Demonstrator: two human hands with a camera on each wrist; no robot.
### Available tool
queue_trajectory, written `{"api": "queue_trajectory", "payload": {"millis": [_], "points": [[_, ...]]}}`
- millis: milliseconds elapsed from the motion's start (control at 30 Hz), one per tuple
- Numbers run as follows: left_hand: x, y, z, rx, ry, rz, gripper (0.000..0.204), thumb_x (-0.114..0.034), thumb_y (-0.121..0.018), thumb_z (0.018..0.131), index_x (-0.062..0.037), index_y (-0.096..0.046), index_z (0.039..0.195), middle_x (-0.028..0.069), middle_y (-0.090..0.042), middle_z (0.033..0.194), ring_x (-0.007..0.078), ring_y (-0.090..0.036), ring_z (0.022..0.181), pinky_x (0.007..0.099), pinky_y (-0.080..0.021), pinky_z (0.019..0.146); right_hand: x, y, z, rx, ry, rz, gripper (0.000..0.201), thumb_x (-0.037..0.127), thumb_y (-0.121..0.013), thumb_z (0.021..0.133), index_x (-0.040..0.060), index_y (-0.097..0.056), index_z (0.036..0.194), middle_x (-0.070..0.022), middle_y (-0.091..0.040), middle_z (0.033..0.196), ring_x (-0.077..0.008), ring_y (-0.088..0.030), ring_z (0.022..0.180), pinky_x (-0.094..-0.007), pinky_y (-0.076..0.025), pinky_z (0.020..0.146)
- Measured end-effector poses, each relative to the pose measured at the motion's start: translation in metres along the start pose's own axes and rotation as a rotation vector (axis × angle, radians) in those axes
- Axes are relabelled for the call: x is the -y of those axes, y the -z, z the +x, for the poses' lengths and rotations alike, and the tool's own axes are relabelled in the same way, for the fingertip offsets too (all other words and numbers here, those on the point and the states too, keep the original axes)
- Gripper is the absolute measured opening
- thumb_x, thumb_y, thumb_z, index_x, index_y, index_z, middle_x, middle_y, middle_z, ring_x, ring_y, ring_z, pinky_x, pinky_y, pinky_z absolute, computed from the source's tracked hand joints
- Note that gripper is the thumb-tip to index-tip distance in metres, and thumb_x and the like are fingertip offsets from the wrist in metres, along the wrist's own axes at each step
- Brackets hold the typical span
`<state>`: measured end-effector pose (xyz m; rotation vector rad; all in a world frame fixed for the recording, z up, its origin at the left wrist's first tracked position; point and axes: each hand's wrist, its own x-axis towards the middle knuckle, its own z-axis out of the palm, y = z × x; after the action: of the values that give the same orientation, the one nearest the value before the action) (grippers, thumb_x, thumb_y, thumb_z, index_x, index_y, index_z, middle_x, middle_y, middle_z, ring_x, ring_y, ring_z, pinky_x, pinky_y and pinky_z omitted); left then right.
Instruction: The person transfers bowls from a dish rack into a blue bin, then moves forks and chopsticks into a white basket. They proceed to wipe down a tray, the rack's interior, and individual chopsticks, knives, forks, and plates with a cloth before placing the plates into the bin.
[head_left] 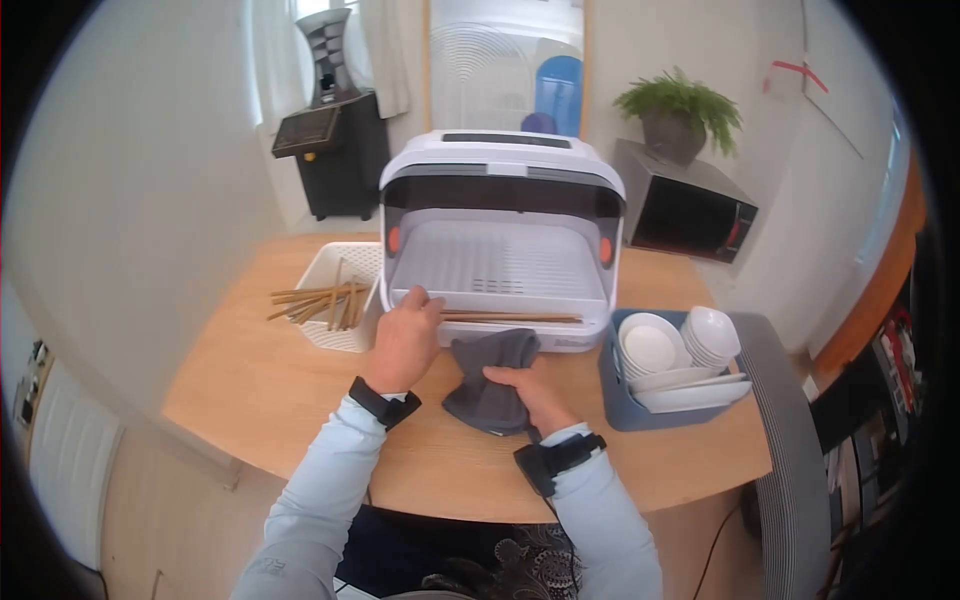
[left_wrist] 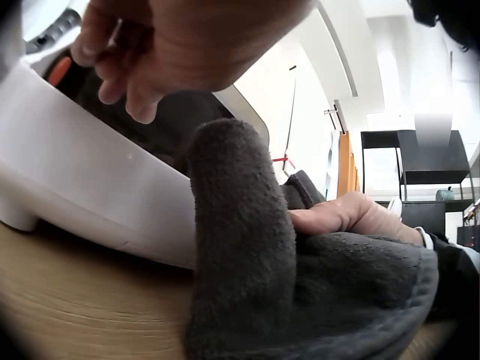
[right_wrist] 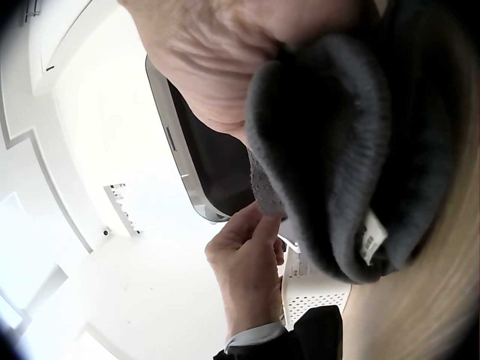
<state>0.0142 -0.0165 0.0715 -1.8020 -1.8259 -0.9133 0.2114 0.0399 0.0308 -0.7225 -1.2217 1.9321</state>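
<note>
A white dish cabinet (head_left: pixel 500 270) with a dark raised lid stands on the table, slatted rack inside. Brown chopsticks (head_left: pixel 520 318) lie along its front ledge. My left hand (head_left: pixel 405 340) is at their left end, its curled fingers pinching them; the fingertips partly hide that end. In the left wrist view the left hand (left_wrist: pixel 187 45) is over the cabinet's front edge. My right hand (head_left: pixel 530 395) grips a dark grey cloth (head_left: pixel 485 380) in front of the cabinet, thumb on top. In the right wrist view the cloth (right_wrist: pixel 322 150) hangs in folds with a white label.
A white perforated basket (head_left: pixel 335 255) holding several more chopsticks stands left of the cabinet. To the right, a blue bin (head_left: pixel 655 412) holds white bowls (head_left: pixel 650 345) and plates. Behind are a microwave (head_left: pixel 690 205) and a potted fern (head_left: pixel 680 110).
</note>
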Motion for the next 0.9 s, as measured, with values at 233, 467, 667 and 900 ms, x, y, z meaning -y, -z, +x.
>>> {"api": "queue_trajectory", "payload": {"millis": [233, 467, 667, 900], "points": [[0.017, 0.055, -0.017, -0.035, 0.031, 0.334, 0.037, -0.007, -0.075, 0.065, -0.0055, -0.065, 0.1, 0.0111, -0.057, 0.096, 0.0287, -0.053, 0.099, 0.0405, -0.039, 0.081, -0.006, 0.001, 0.004, -0.092, -0.006, -0.082, 0.042, 0.005, -0.075, 0.075, -0.0092, -0.061, 0.112, -0.0156, -0.067, 0.106, -0.0231, -0.065, 0.093, -0.0319, -0.052, 0.082], [0.065, 0.071, -0.041, -0.05, 0.051, 0.167, 0.027, 0.011, -0.055, 0.066, -0.0009, -0.062, 0.089, 0.0154, -0.058, 0.094, 0.0358, -0.053, 0.097, 0.0436, -0.043, 0.081, -0.006, 0.002, 0.004, -0.111, 0.006, -0.069, 0.046, 0.005, -0.075, 0.074, -0.0111, -0.058, 0.114, -0.0175, -0.066, 0.106, -0.0246, -0.065, 0.094, -0.0325, -0.052, 0.085], [0.08, 0.078, -0.051, -0.013, 0.097, 0.149, 0.031, 0.011, -0.055, 0.067, -0.0003, -0.063, 0.095, 0.0163, -0.059, 0.093, 0.0351, -0.059, 0.091, 0.0432, -0.049, 0.073, -0.013, 0.011, 0.012, -0.082, 0.025, -0.079, 0.047, 0.005, -0.075, 0.074, -0.0115, -0.057, 0.114, -0.0177, -0.066, 0.107, -0.0248, -0.066, 0.094, -0.0323, -0.052, 0.084], [0.077, 0.072, -0.047, 0.017, 0.06, 0.222, 0.021, 0.005, -0.056, 0.073, -0.0038, -0.062, 0.092, 0.0135, -0.059, 0.088, 0.0316, -0.062, 0.081, 0.0405, -0.049, 0.065, -0.011, 0.013, 0.01, -0.068, 0.027, -0.088, 0.052, 0.006, -0.077, 0.073, -0.0123, -0.054, 0.117, -0.0179, -0.064, 0.11, -0.025, -0.064, 0.097, -0.0326, -0.052, 0.084]]}}
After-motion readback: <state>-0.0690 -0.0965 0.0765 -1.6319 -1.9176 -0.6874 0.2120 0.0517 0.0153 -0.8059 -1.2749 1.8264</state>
